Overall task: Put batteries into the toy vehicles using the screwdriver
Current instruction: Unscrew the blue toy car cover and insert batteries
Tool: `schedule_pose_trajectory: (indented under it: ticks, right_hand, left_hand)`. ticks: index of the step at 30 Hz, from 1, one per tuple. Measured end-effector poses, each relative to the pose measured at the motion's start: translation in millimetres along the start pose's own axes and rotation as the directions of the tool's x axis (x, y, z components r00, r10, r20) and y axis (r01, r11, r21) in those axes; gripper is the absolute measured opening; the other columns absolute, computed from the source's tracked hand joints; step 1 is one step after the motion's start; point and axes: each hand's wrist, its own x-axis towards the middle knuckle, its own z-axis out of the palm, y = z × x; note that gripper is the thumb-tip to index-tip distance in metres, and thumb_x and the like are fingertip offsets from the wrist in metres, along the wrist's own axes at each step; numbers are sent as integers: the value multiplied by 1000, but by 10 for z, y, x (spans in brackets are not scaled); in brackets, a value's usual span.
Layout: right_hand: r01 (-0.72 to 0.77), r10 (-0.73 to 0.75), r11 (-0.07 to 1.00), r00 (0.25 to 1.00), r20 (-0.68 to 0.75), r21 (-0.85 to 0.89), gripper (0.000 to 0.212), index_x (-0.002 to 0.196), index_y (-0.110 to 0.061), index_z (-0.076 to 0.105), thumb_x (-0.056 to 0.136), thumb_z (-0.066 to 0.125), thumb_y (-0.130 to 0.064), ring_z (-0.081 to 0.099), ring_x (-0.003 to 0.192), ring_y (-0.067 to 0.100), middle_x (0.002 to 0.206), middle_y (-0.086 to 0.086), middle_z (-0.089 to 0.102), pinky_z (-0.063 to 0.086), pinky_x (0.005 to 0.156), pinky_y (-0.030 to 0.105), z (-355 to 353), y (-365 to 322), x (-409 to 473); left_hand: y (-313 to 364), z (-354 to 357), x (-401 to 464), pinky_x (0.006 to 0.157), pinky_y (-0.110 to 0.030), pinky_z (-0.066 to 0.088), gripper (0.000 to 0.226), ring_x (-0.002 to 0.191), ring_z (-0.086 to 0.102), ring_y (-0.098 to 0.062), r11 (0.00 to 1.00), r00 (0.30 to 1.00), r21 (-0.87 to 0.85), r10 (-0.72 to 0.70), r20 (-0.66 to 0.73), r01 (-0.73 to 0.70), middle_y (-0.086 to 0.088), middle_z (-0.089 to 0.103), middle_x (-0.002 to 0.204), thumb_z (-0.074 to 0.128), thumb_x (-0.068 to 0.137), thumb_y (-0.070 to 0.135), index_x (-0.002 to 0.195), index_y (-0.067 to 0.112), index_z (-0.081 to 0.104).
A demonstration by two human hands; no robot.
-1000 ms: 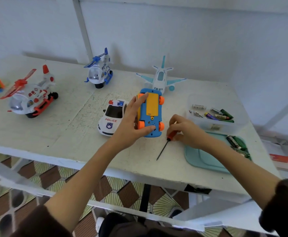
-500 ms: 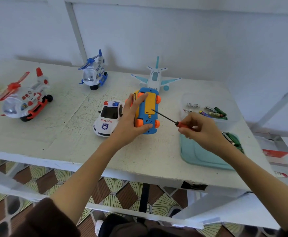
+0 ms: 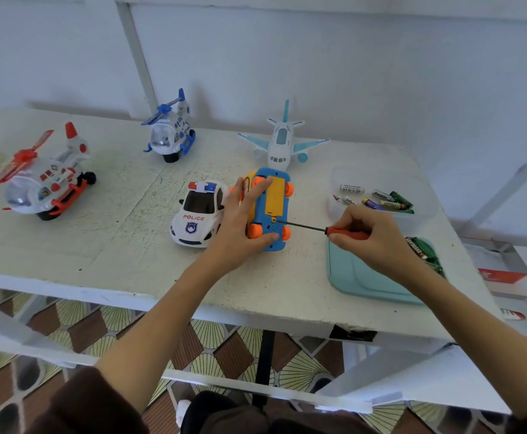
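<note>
A blue toy vehicle (image 3: pixel 274 211) lies upside down on the white table (image 3: pixel 124 233), its yellow battery cover and orange wheels facing up. My left hand (image 3: pixel 240 223) grips it from the left, fingers over the underside and thumb at its near end. My right hand (image 3: pixel 371 236) pinches the red handle of a small screwdriver (image 3: pixel 324 229). The dark shaft points left and its tip sits at the screw just below the yellow cover. Loose batteries (image 3: pixel 378 200) lie in a clear tub (image 3: pixel 343 180) at the right.
A white police car (image 3: pixel 198 216) stands just left of the blue toy. Behind are a white-blue plane (image 3: pixel 282 140), a blue helicopter (image 3: pixel 169 130) and, far left, a red-white helicopter (image 3: pixel 44 180). A teal tray (image 3: pixel 359 277) with green batteries (image 3: pixel 421 250) sits under my right wrist.
My right hand lifted the screwdriver from the table, swung its shaft to point left, and brought the tip down onto the screw of the blue toy. My left hand kept its hold.
</note>
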Motion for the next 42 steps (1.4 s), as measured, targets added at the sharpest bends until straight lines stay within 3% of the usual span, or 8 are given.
schedule_pose_trajectory:
  ticks: [5, 11, 15, 20, 25, 34, 38, 42]
  right_hand:
    - [-18, 18, 1000, 1000, 4, 12, 11, 70, -1, 60, 76, 69, 0, 55, 58, 11, 69, 11, 66, 43, 54, 15, 13, -15, -7]
    - [-12, 12, 1000, 1000, -4, -15, 12, 70, -5, 59, 77, 69, -2, 61, 66, 25, 74, 13, 67, 48, 60, 25, 10, -23, 12]
    - [-13, 13, 1000, 1000, -1, -18, 14, 68, -4, 58, 77, 69, -1, 55, 59, 14, 68, 7, 65, 45, 55, 19, 7, -37, 12]
    - [-12, 12, 1000, 1000, -3, -21, 14, 68, -4, 58, 77, 69, 0, 52, 56, 9, 65, 3, 63, 43, 53, 15, -2, -42, 7]
    - [9, -8, 998, 1000, 20, -55, 11, 70, -1, 59, 77, 68, 1, 54, 57, 10, 70, 7, 66, 43, 54, 14, -30, -69, 17]
    - [62, -57, 991, 998, 40, -122, 11, 73, -8, 60, 79, 69, -8, 50, 54, 3, 68, 4, 61, 40, 55, 8, -47, -164, 9]
    - [-74, 89, 975, 994, 63, -208, 45, 59, -9, 60, 93, 48, -36, 46, 44, 2, 53, 7, 63, 35, 51, 10, -54, -193, 36]
    - [-128, 155, 954, 985, 81, -272, 34, 63, -8, 65, 90, 54, -26, 48, 43, 13, 48, 7, 61, 38, 47, 18, -85, -198, 95]
  left_hand:
    - [29, 5, -6, 115, -56, 26, 84, 147, 6, -19, 1000, 1000, 0, -6, -12, 6, -1, 3, 159, 66, 73, 37, 125, 75, 12]
    - [62, 3, -6, 115, -55, 25, 85, 147, 6, -22, 1000, 1000, -4, -4, -9, 4, -4, 3, 159, 74, 82, 14, 128, 59, 19]
    - [62, 6, -9, 115, -55, 25, 84, 147, 5, -21, 1000, 1000, -3, -10, -9, 10, -3, 2, 160, 74, 82, 16, 128, 59, 20]
    - [48, 5, -8, 113, -57, 29, 85, 146, 8, -19, 1000, 1000, -5, -6, -21, 6, 0, 3, 159, 68, 73, 36, 124, 74, 12]
    - [85, -2, -16, 116, -53, 24, 84, 147, 4, -20, 1000, 1000, 8, -12, -5, 12, -2, 2, 159, 74, 82, 16, 127, 60, 19]
    - [121, 19, -11, 115, -47, 22, 80, 148, 3, -24, 999, 1000, 34, 23, -10, -22, -4, 1, 159, 73, 82, 13, 127, 56, 22]
    - [82, 23, -26, 114, -42, 17, 78, 148, -1, -19, 999, 998, 13, 49, -28, -48, -3, 2, 159, 72, 82, 20, 129, 55, 21]
    - [73, 14, -23, 111, -35, 17, 76, 145, 1, -11, 999, 999, 34, 35, -4, -35, -3, 2, 160, 72, 84, 20, 130, 53, 21]
